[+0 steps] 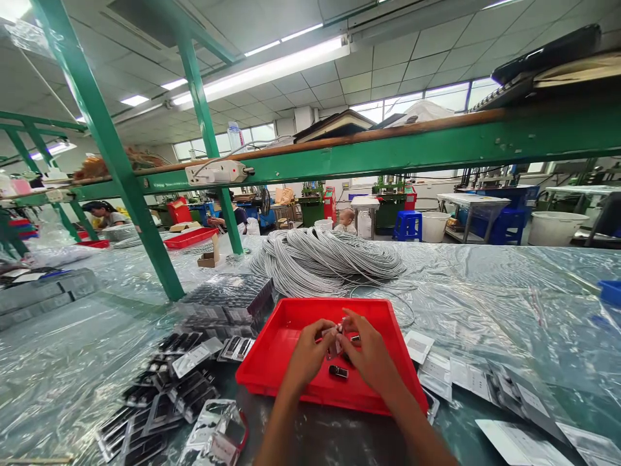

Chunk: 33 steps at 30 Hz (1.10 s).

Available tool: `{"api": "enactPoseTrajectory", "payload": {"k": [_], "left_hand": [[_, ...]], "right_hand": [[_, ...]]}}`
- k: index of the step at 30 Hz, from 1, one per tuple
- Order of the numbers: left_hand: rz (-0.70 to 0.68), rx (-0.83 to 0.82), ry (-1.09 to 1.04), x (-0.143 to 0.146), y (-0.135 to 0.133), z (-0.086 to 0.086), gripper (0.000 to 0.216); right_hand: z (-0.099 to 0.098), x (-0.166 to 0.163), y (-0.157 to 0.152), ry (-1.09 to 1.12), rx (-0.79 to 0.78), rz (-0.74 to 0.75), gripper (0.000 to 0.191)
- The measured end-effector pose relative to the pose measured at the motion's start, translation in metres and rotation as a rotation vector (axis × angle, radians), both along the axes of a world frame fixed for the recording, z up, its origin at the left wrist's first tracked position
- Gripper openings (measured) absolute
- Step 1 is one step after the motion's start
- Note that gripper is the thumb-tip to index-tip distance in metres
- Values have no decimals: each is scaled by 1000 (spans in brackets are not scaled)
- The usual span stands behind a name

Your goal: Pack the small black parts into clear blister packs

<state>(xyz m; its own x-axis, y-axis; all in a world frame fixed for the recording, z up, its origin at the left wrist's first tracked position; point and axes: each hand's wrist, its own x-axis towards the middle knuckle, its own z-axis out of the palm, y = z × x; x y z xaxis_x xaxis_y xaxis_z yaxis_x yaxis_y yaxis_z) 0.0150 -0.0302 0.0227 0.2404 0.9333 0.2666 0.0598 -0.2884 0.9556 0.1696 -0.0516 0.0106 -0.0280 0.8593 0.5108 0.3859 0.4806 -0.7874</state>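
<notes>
Both hands met over a red tray (286, 323) on the tabletop (490, 304), which was covered in clear plastic sheet. The left hand (310, 355) and the right hand (371, 356) each had a closed grip, fingertips pinched from either side on one small pale piece (336, 332). It seemed to be a clear packet, though it was too small to tell. The piece was held just above the middle of the tray, between the two thumbs. A small black part (338, 371) lay loose in the tray just below the hands, apart from them. Black packs (194, 375) lay spread left of the tray, and white cards (436, 369) lay to its right. A grey cable coil (330, 259) sat behind the tray, beside a green post (145, 213).
</notes>
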Motion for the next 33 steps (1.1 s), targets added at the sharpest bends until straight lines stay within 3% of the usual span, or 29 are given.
{"api": "enactPoseTrajectory", "payload": {"k": [2,5,11,14,18,22,28,33], "left_hand": [[-81,11,10,-2,-3,4,27],[-89,13,7,-4,-1,0,29],[-111,-43,-81,3,3,-11,35],[-49,-38,-47,6,0,-9,34],[-96,3,92,4,-5,-4,26],[-79,54,58,4,-6,0,23],[-90,54,144,-1,-5,3,19],[-145,12,107,-2,-2,0,23]], "right_hand": [[5,4,-1,-18,-5,26,30],[9,9,-2,25,-57,101,25],[5,20,4,339,-315,352,37],[2,23,8,478,-314,305,39],[-1,23,14,560,-265,151,41],[0,27,16,487,-296,94,39],[12,37,9,-34,-168,-144,29],[17,33,5,124,-336,159,38]]}}
